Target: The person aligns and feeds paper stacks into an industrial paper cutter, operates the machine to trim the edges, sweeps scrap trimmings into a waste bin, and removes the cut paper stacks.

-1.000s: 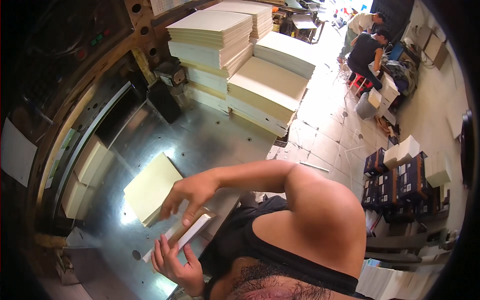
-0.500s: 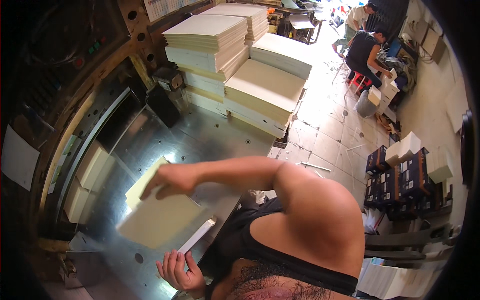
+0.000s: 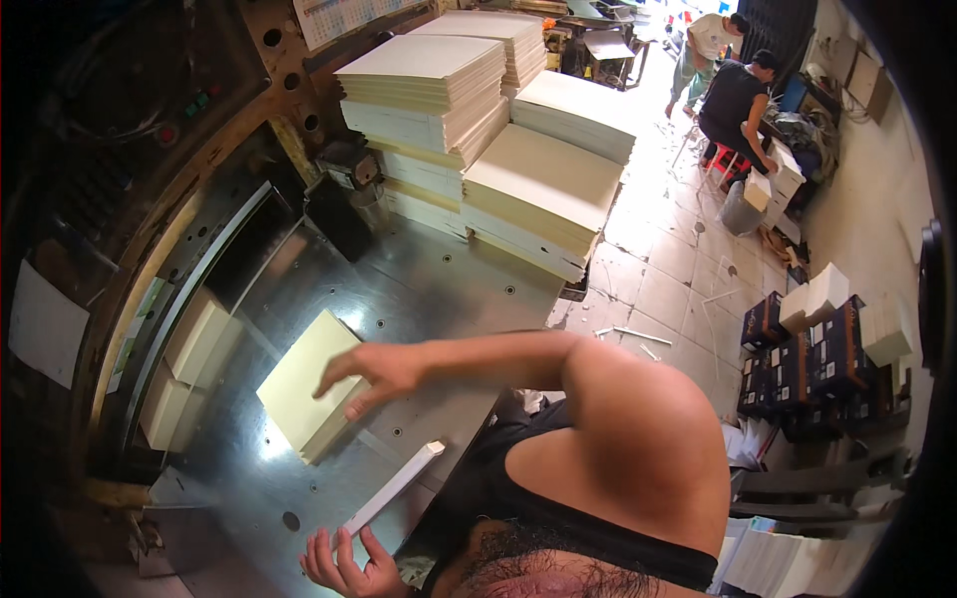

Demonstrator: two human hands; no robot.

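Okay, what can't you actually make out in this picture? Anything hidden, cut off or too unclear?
In the head view:
White bar: lower-left end hidden by the left hand, so its grip is unclear.
Pale paper stack: right corner covered by the right hand; contact can't be judged from above.
Wall calendar: top cut off by the upper edge.

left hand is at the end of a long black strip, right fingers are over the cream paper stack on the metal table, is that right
The long strip at the left hand is white, not black, as the head view shows; the rest stands.
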